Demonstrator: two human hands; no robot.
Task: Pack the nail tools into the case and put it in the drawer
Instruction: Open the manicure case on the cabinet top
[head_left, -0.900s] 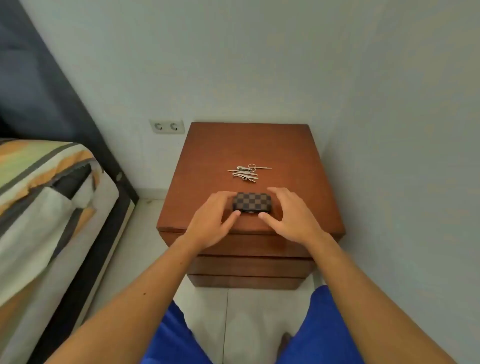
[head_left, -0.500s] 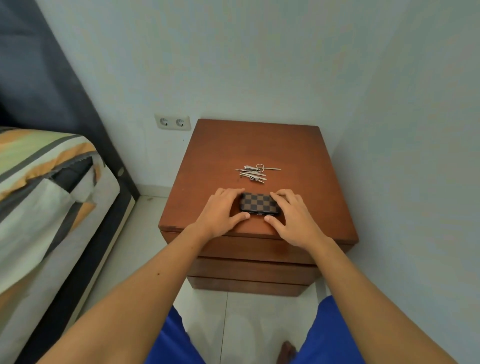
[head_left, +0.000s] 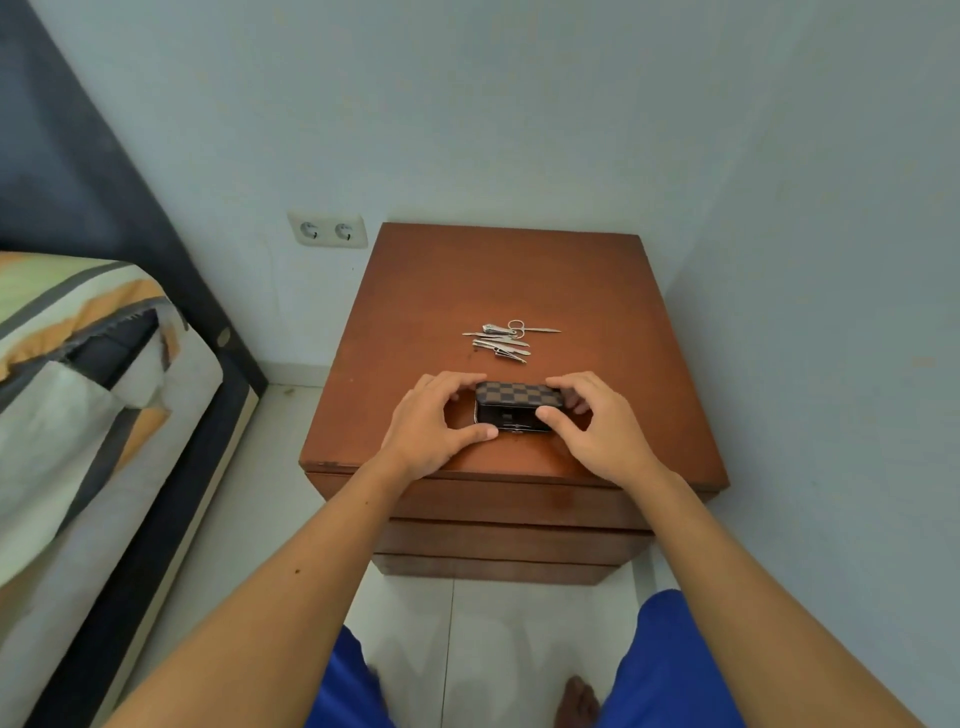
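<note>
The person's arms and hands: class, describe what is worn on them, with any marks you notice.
Both forearms are bare, with no sleeves in view. The left hand and right hand show no gloves, rings or watch. A few small dark moles dot the left forearm.

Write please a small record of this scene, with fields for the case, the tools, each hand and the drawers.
case: checkered case, lid partly raised, on the nightstand
tools: metal nail tools in a loose pile behind the case, none packed
left hand: left hand grips the case's left end
right hand: right hand grips its right end
drawers: drawers closed
</note>
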